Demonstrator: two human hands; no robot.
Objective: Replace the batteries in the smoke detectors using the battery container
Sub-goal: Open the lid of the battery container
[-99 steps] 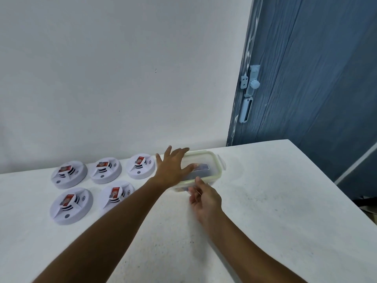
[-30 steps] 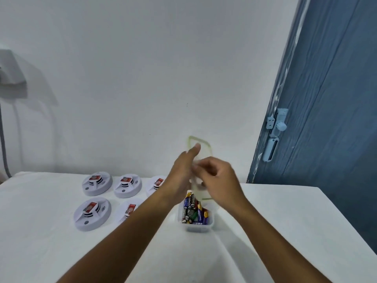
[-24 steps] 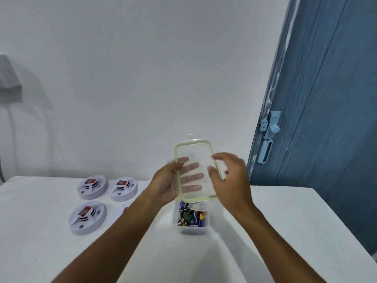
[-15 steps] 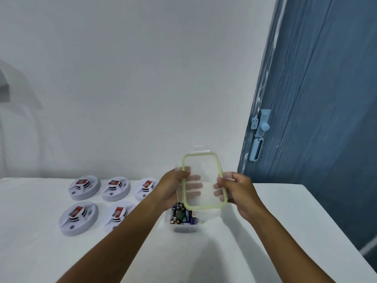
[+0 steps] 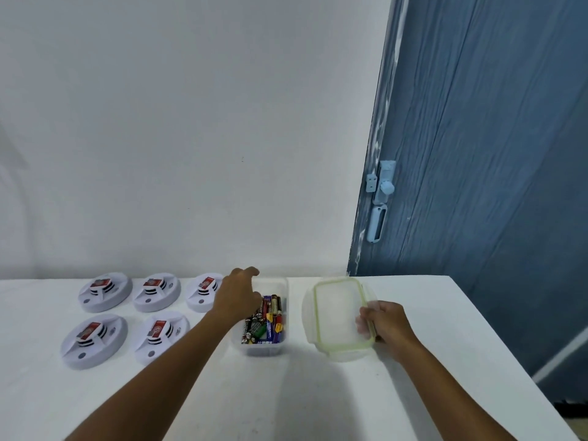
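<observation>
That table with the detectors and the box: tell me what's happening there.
A person is setting up a battery swap. The right hand grips the clear lid by its near right edge, on the table beside the open battery container. The left hand hovers over the container's far left side. Five smoke detectors sit untouched to the left.

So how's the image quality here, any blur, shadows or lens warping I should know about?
Head view: soft, even light; faint shadows fall toward the camera from the battery container and lid. The right hand gripping the lid looks slightly motion-blurred, and the left hand reads clearly. Wide-angle distortion bows the blue door edge.
</observation>
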